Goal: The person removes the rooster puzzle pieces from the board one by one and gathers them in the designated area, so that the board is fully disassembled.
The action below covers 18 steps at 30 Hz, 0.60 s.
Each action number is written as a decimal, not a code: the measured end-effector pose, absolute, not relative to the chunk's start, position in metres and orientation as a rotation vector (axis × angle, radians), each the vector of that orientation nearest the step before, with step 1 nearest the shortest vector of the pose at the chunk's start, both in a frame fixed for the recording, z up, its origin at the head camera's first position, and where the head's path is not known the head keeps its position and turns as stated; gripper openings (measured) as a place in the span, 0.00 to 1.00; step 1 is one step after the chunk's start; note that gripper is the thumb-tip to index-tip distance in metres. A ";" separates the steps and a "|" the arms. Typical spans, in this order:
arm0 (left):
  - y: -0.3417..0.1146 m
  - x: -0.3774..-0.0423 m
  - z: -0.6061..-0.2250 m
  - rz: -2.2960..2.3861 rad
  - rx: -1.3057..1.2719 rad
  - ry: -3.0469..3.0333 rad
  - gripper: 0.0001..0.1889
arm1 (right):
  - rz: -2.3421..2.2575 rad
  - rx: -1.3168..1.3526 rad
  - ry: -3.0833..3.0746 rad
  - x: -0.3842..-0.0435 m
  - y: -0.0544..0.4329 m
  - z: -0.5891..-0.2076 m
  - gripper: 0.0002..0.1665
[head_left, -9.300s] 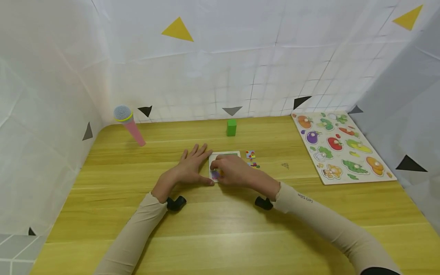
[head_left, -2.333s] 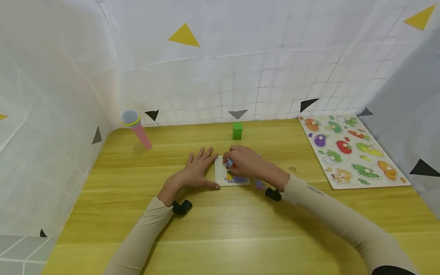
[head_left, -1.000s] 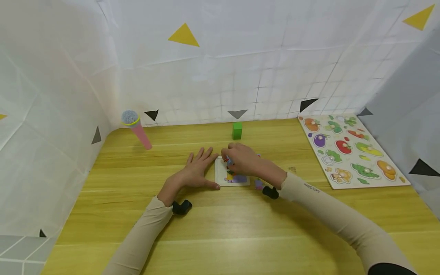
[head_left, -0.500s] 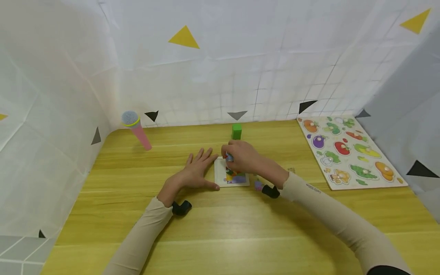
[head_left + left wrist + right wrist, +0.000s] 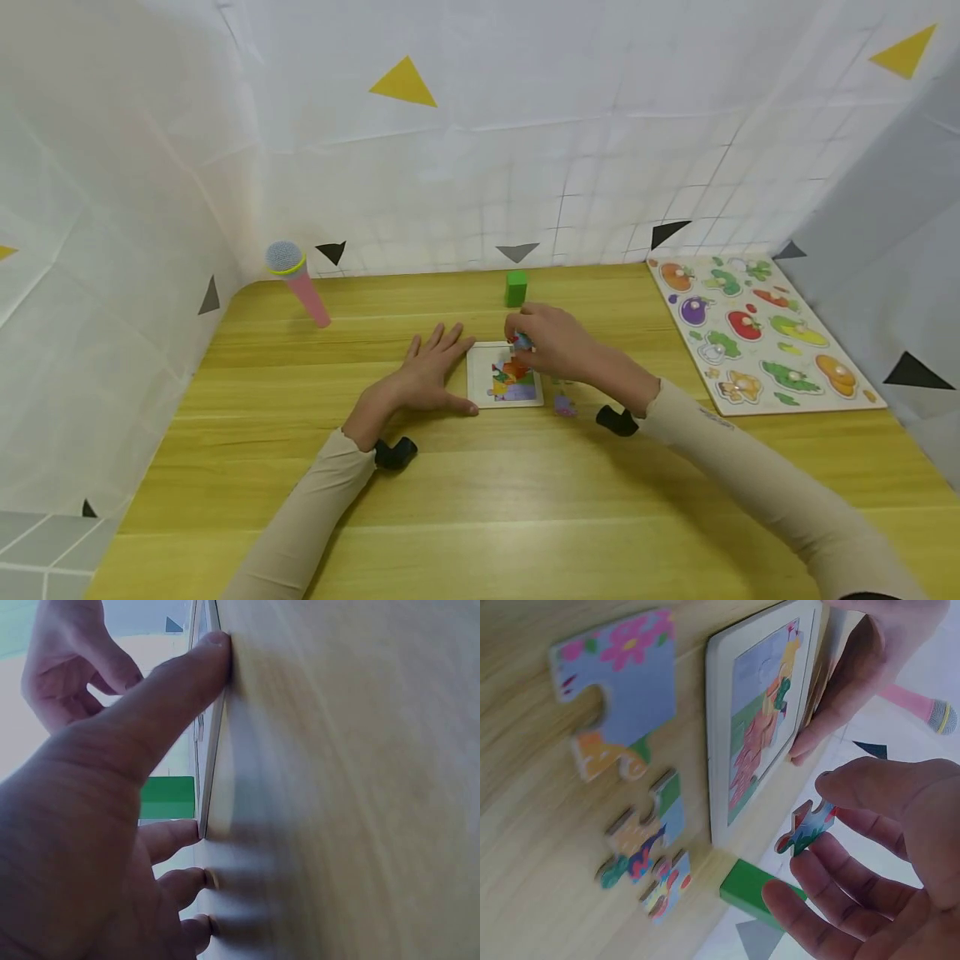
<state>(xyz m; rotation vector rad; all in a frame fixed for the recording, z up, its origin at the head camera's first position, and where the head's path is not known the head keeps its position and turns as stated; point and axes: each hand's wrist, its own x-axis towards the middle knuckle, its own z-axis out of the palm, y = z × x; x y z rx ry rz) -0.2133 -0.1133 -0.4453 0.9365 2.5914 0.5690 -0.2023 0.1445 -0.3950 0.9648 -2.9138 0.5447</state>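
A small white puzzle tray [image 5: 478, 375] lies mid-table, its right part filled with joined colourful pieces [image 5: 513, 383]. My left hand [image 5: 420, 379] rests flat with spread fingers at the tray's left side; thumb and forefinger touch its edge in the left wrist view. Above the tray's top right corner, my right hand [image 5: 551, 337] pinches a blue jigsaw piece [image 5: 810, 825] with green and red marks between thumb and fingers. Right of the tray lie several loose jigsaw pieces, among them a lilac one with a pink flower [image 5: 634, 682]; the right hand hides part of them in the head view.
A green block [image 5: 516, 288] stands behind the tray. At the back left is a pink toy microphone [image 5: 306, 292] with a grey head. A vegetable peg puzzle board [image 5: 765, 342] lies at the right. White sheeting [image 5: 450, 192] borders the wooden table [image 5: 450, 517].
Over the last seconds more pieces have come to lie in the tray. Just now the right hand has shifted right and slightly up with its piece, uncovering joined pieces. The left hand stays put.
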 end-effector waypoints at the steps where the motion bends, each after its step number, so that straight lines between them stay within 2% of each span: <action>1: -0.113 -0.213 -0.445 0.567 0.935 2.591 0.60 | 0.543 0.960 -2.916 -0.202 0.146 -0.394 0.10; 18: -0.112 -0.213 -0.445 0.562 0.919 2.583 0.61 | 0.508 0.926 -2.924 -0.192 0.185 -0.401 0.09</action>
